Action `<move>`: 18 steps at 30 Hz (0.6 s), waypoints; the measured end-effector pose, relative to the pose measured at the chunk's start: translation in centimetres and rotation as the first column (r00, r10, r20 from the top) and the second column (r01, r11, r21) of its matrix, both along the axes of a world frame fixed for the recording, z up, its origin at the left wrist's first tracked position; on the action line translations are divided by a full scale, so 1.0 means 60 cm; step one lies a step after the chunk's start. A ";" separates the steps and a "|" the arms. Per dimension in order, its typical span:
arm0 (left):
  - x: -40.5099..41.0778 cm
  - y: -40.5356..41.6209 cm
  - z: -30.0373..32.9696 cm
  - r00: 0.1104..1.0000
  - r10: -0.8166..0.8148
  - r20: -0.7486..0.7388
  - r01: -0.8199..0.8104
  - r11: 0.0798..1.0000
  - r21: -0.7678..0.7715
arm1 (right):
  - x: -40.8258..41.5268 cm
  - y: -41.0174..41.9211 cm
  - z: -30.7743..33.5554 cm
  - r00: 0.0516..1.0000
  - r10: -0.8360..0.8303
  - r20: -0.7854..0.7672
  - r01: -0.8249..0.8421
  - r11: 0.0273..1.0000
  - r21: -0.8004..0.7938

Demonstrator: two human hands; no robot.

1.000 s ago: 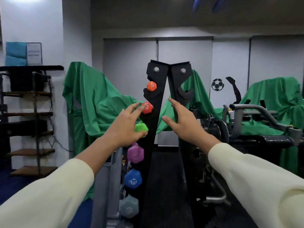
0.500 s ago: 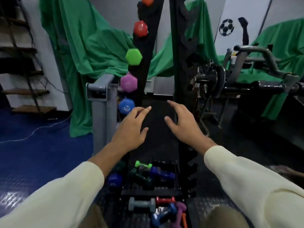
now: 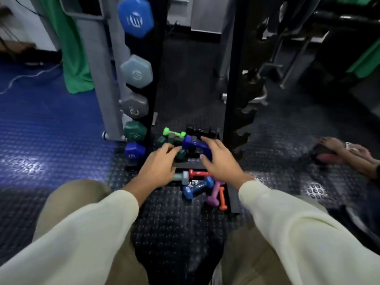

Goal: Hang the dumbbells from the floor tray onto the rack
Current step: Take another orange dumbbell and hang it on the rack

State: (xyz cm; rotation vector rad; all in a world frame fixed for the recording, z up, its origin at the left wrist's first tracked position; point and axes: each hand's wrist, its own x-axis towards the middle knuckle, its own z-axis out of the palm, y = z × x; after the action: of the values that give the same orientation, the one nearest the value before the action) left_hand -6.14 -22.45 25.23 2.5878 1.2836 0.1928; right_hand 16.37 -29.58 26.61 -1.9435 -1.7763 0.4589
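Several small dumbbells lie on the black floor tray point(image 3: 233, 199) between the rack's two uprights. A dark purple dumbbell point(image 3: 193, 143) sits on top of the pile, with a bright green one point(image 3: 173, 133) behind it and a dark green one point(image 3: 182, 154) below. My right hand point(image 3: 219, 159) hovers with spread fingers over the purple dumbbell. My left hand point(image 3: 159, 168) reaches in beside it, fingertips at the dark green dumbbell. Neither hand grips anything. Nearer me lie a blue dumbbell point(image 3: 198, 187), a red one point(image 3: 198, 173), a pink one point(image 3: 214, 191) and an orange one point(image 3: 222, 197).
The rack's left upright point(image 3: 158, 64) carries hung dumbbells, from blue point(image 3: 135, 17) down to dark purple point(image 3: 134, 152). The right upright point(image 3: 233, 79) shows bare hooks. A grey post point(image 3: 96, 79) stands left. Another person's hand point(image 3: 337, 149) rests on the floor at right. Gym machines stand behind.
The view has dropped from the rack's top to the floor tray. Both hands have come down from rack height to just above the dumbbell pile.
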 end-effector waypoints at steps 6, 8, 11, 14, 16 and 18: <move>0.013 0.041 -0.133 0.986 0.085 -0.143 -0.128 0.938 -0.323 | 0.047 0.009 -0.157 0.995 -0.101 0.003 0.098 0.950 -0.297; 0.032 0.052 -0.169 0.981 0.071 -0.179 -0.137 0.912 -0.387 | 0.058 0.016 -0.200 0.991 -0.134 0.014 0.130 0.928 -0.349; 0.067 0.061 -0.228 0.978 0.047 -0.201 -0.135 0.882 -0.451 | 0.067 0.030 -0.263 0.984 -0.176 0.009 0.163 0.888 -0.430; 0.098 0.069 -0.283 0.979 0.057 -0.195 -0.154 0.834 -0.530 | 0.075 0.040 -0.322 0.968 -0.251 -0.021 0.209 0.846 -0.491; 0.116 0.074 -0.316 0.980 0.080 -0.181 -0.171 0.802 -0.572 | 0.082 0.039 -0.355 0.946 -0.323 -0.033 0.262 0.820 -0.509; 0.132 0.077 -0.345 0.980 0.120 -0.161 -0.194 0.772 -0.606 | 0.090 0.034 -0.390 0.918 -0.394 -0.036 0.321 0.794 -0.517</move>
State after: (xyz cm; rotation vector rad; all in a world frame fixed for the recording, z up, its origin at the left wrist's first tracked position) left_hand 1.79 -17.86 4.55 1.9450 1.3208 -0.3112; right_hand 21.75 -27.52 3.22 -2.4604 -1.2226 0.9734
